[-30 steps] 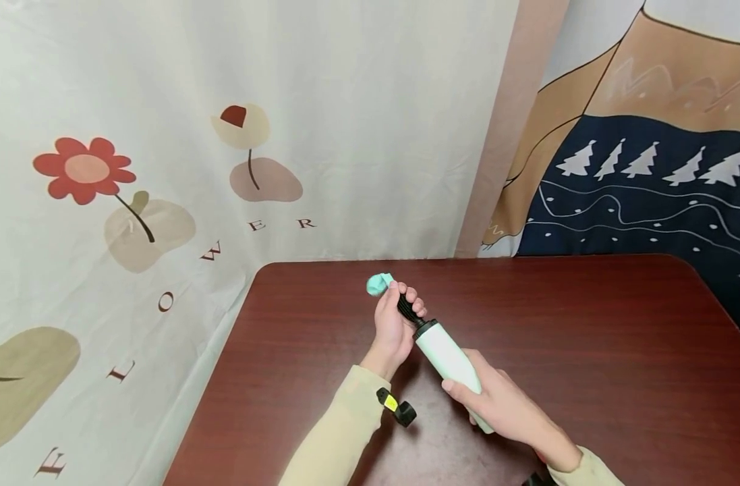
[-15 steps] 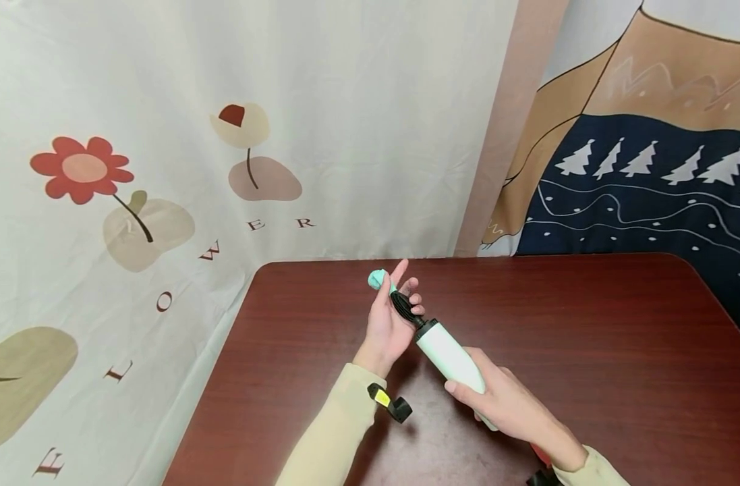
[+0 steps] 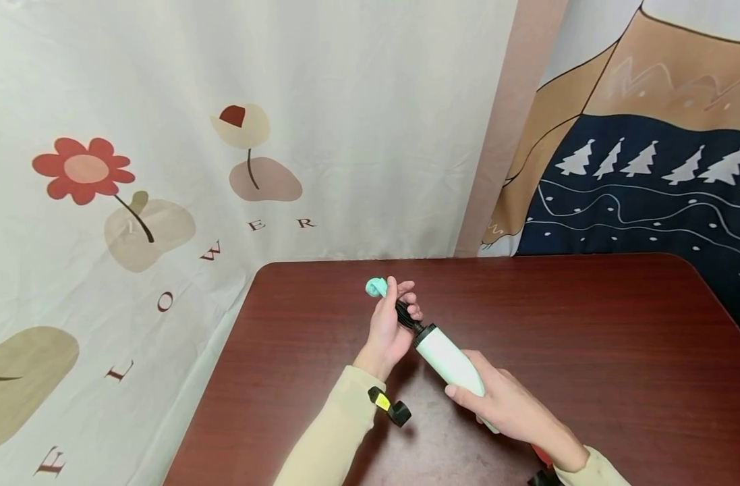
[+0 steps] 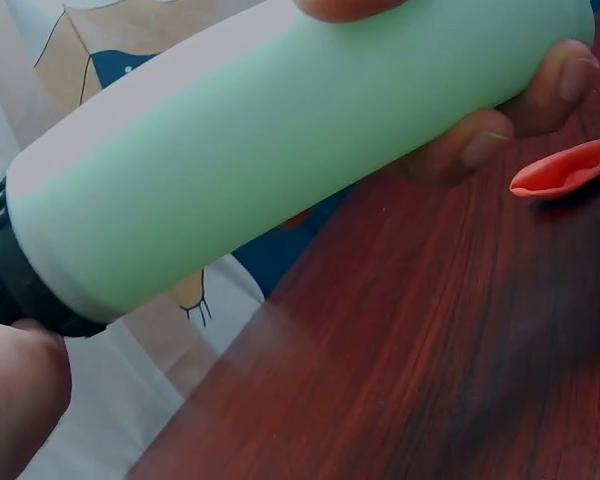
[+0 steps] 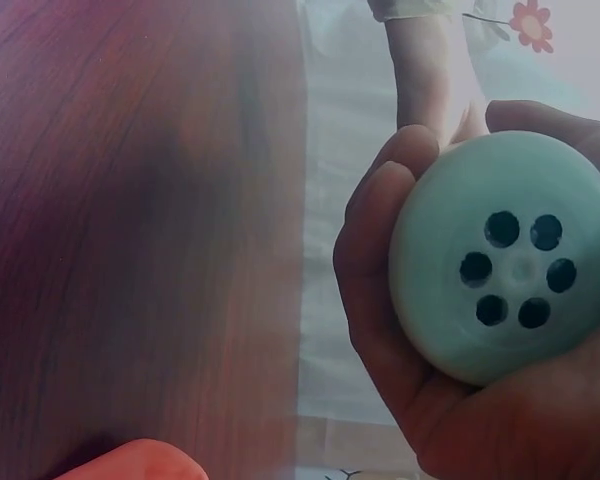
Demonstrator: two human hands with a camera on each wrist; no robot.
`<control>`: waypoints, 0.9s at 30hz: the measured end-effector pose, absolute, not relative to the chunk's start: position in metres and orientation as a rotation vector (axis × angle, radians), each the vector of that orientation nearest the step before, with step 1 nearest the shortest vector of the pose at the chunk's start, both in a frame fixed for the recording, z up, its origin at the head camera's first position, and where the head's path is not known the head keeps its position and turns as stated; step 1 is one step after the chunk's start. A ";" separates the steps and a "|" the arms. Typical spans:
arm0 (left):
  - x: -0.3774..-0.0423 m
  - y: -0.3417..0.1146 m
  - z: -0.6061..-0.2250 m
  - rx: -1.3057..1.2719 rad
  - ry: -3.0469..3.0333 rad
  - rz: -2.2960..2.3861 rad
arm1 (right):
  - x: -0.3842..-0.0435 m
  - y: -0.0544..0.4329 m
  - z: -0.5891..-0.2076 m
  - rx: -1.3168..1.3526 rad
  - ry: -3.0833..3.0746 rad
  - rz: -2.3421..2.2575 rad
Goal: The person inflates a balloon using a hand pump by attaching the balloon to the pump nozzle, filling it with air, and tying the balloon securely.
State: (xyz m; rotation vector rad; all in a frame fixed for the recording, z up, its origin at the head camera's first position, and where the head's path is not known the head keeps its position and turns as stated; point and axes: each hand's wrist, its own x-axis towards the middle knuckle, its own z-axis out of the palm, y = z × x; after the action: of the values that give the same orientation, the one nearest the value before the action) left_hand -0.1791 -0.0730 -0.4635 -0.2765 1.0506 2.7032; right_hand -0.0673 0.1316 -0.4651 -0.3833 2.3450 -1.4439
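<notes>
A pale green balloon pump [image 3: 451, 361] is held tilted above the table, its black ribbed nozzle [image 3: 405, 316] pointing up and left. My right hand [image 3: 503, 405] grips the pump's body near the lower end; in the right wrist view several holes dot the pump's round end [image 5: 520, 270]. A limp teal balloon [image 3: 376, 287] sits at the nozzle's tip. With its thumb on the balloon's neck and its fingers curled by the nozzle, my left hand [image 3: 392, 331] pinches the balloon there. The exact join of balloon and nozzle is hidden behind the thumb.
An orange-red balloon [image 4: 570, 168] lies flat on the dark red wooden table [image 3: 588, 337], near my right wrist. Printed curtains [image 3: 370, 135] hang behind the table's far edge. A black wrist camera [image 3: 399, 413] sticks out from my left sleeve.
My left fingers spread out half a second ago and are now curled in again around the balloon's neck. The balloon tip shifted slightly. My right hand and the pump have barely moved.
</notes>
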 end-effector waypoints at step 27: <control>-0.183 -0.080 -0.454 -0.400 0.909 2.788 | -0.062 0.130 -0.467 -0.421 2.492 -1.331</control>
State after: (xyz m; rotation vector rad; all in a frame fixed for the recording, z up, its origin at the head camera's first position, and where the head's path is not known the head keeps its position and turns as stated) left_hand -0.1829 -0.0803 -0.4539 -0.4004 0.9088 2.7875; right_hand -0.0621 0.1303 -0.4670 -0.4209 2.4917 -1.3311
